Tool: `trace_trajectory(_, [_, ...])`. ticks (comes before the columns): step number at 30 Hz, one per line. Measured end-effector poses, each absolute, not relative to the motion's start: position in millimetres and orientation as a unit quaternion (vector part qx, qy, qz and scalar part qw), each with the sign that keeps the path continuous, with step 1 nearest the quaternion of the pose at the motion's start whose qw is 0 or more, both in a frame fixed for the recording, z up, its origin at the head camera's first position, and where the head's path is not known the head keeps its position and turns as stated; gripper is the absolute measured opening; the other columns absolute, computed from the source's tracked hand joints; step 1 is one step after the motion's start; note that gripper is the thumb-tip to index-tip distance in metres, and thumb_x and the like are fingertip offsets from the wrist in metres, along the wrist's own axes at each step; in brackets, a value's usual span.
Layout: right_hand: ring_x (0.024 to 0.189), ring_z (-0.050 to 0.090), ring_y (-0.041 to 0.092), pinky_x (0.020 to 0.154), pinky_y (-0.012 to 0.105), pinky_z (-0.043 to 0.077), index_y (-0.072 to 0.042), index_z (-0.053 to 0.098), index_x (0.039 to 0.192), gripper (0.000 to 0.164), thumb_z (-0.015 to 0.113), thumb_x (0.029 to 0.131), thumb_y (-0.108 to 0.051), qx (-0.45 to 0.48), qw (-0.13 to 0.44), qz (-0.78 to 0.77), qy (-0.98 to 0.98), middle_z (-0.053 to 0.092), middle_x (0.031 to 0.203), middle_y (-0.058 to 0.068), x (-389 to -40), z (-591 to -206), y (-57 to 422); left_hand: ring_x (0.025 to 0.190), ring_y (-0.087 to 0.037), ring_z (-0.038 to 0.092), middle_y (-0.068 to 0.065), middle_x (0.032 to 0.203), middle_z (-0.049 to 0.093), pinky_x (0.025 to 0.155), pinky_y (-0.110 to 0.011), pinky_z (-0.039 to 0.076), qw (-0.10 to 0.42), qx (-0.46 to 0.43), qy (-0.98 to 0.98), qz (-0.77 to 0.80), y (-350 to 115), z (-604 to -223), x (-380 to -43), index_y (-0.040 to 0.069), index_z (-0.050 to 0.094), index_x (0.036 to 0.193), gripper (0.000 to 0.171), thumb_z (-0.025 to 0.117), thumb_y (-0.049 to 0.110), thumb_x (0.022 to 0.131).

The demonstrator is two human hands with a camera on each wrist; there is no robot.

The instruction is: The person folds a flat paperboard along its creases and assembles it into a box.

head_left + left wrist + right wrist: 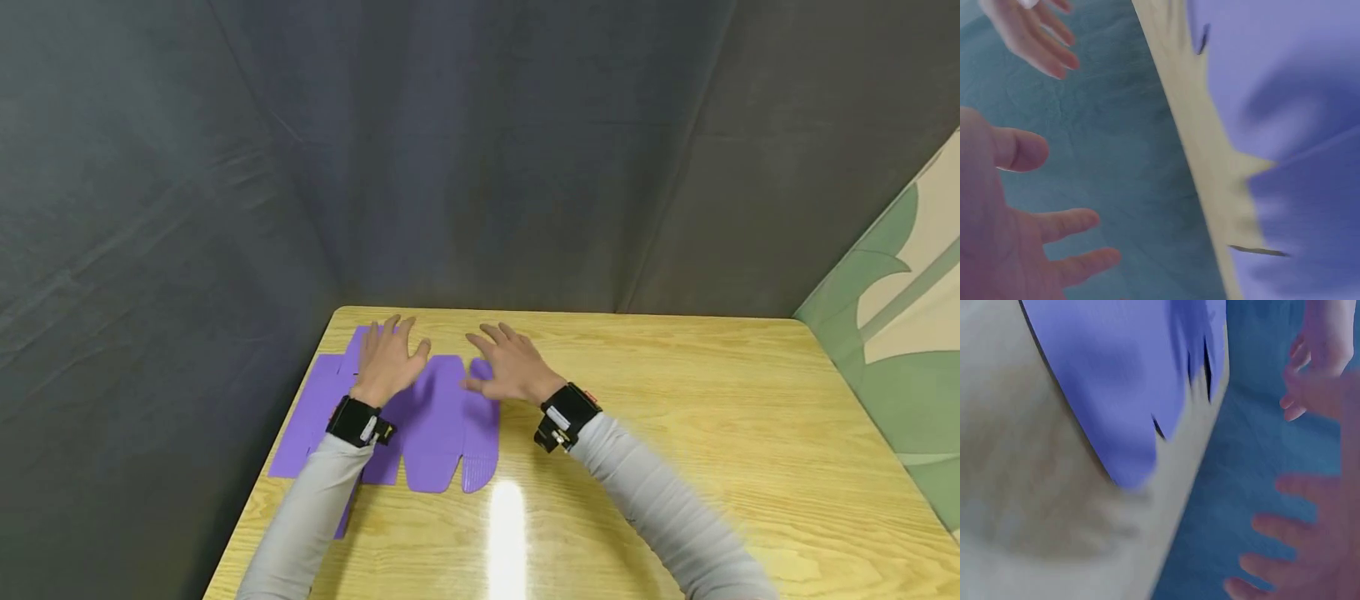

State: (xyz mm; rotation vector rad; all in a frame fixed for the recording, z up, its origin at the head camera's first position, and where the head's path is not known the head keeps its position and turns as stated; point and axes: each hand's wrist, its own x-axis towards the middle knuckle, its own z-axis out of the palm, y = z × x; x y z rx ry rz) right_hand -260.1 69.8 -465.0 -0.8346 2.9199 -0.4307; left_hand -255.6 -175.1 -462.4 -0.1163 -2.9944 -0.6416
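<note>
A flat, unfolded purple cardboard box blank (pixel 435 425) with cut flaps and crease lines lies at the left side of the table. Over its upper left part my left hand (pixel 390 364) hovers with fingers spread, holding nothing. My right hand (pixel 517 367) is spread above the blank's right end flap, likewise holding nothing. In the left wrist view the purple cardboard (pixel 1310 94) shows slits along its edge, apart from the left hand's fingers (pixel 1072 224). The right wrist view shows the cardboard's rounded corner (pixel 1129 462) beside the shadow of the right hand (pixel 1310 544).
The wood-grain table (pixel 675 417) extends to the right, with a bright light reflection near its front. A dark cloth curtain (pixel 487 167) hangs behind and along the left edge. At the far right is a green and cream leaf-patterned panel (pixel 892 333).
</note>
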Motion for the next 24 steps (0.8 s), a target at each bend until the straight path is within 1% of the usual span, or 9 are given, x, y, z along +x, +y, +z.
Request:
trace_trajectory(2, [0.16,0.024,0.051,0.125,0.069,0.029,-0.02,0.038,0.167,0.094,0.068,0.093,-0.069,-0.291,0.077,-0.138,0.943,0.029,0.175,0.018,-249.2,-479.6,61.6,0.156,-0.064,0.016,-0.025,0.17,0.033,0.125,-0.079,0.011,0.018,-0.002,-0.975,-0.22,-181.9,-473.9,-239.1,0.01,0.043,0.163,0.07,0.045,0.052,0.107])
trace_trajectory(4, [0.16,0.022,0.051,0.126,0.069,0.027,-0.022,0.038,0.167,0.097,0.07,0.09,-0.071,-0.308,0.099,-0.135,0.936,0.026,0.176,0.017,-238.8,-495.7,53.4,0.154,-0.069,0.007,-0.027,0.173,0.025,0.119,-0.087,0.004,-0.013,0.048,-0.973,-0.224,-188.6,-486.1,-222.0,0.013,0.037,0.166,0.074,0.044,0.057,0.107])
trace_trajectory(7, [0.162,0.019,0.05,0.127,0.068,0.026,-0.024,0.039,0.167,0.1,0.072,0.086,-0.074,-0.331,0.104,-0.135,0.928,0.023,0.177,0.017,-225.6,-516.3,44.0,0.145,-0.08,-0.008,-0.033,0.174,0.008,0.106,-0.097,-0.001,-0.064,0.124,-0.965,-0.222,-196.4,-503.3,-196.9,0.012,0.028,0.169,0.088,0.047,0.067,0.103])
trace_trajectory(10, [0.164,0.014,0.048,0.128,0.067,0.024,-0.026,0.039,0.167,0.103,0.073,0.083,-0.076,-0.344,0.098,-0.132,0.925,0.02,0.178,0.015,-216.2,-528.7,40.4,0.136,-0.087,-0.015,-0.038,0.172,-0.003,0.101,-0.1,0.0,-0.09,0.168,-0.955,-0.227,-201.1,-518.9,-178.7,0.01,0.021,0.17,0.102,0.053,0.073,0.097])
trace_trajectory(12, [0.164,0.012,0.047,0.129,0.066,0.023,-0.026,0.04,0.166,0.103,0.073,0.083,-0.077,-0.347,0.097,-0.127,0.924,0.019,0.178,0.015,-211.7,-534.8,40.4,0.134,-0.088,-0.016,-0.04,0.17,-0.008,0.101,-0.1,0.001,-0.096,0.183,-0.95,-0.234,-202.3,-525.5,-170.8,0.009,0.018,0.171,0.108,0.059,0.073,0.094])
trace_trajectory(15, [0.164,0.012,0.047,0.13,0.065,0.022,-0.027,0.043,0.165,0.101,0.072,0.083,-0.077,-0.347,0.089,-0.117,0.926,0.02,0.178,0.015,-205.3,-541.1,41.3,0.133,-0.088,-0.016,-0.041,0.17,-0.01,0.101,-0.1,0.002,-0.102,0.19,-0.947,-0.237,-203.6,-531.4,-164.9,0.011,0.016,0.171,0.111,0.064,0.072,0.092])
trace_trajectory(19, [0.164,0.012,0.047,0.13,0.064,0.022,-0.028,0.046,0.164,0.097,0.07,0.084,-0.078,-0.344,0.076,-0.103,0.93,0.022,0.177,0.015,-200.1,-544.5,42.2,0.134,-0.088,-0.016,-0.041,0.17,-0.011,0.101,-0.1,0.004,-0.11,0.184,-0.949,-0.231,-205.0,-531.0,-165.4,0.011,0.015,0.171,0.112,0.065,0.071,0.091])
trace_trajectory(24, [0.165,0.01,0.045,0.132,0.062,0.019,-0.03,0.042,0.165,0.097,0.067,0.086,-0.08,-0.33,0.073,-0.093,0.936,0.02,0.178,0.014,-194.2,-545.7,41.3,0.134,-0.088,-0.015,-0.04,0.17,-0.011,0.102,-0.1,0.004,-0.118,0.169,-0.952,-0.227,-208.4,-525.9,-168.9,0.012,0.015,0.172,0.112,0.065,0.072,0.092])
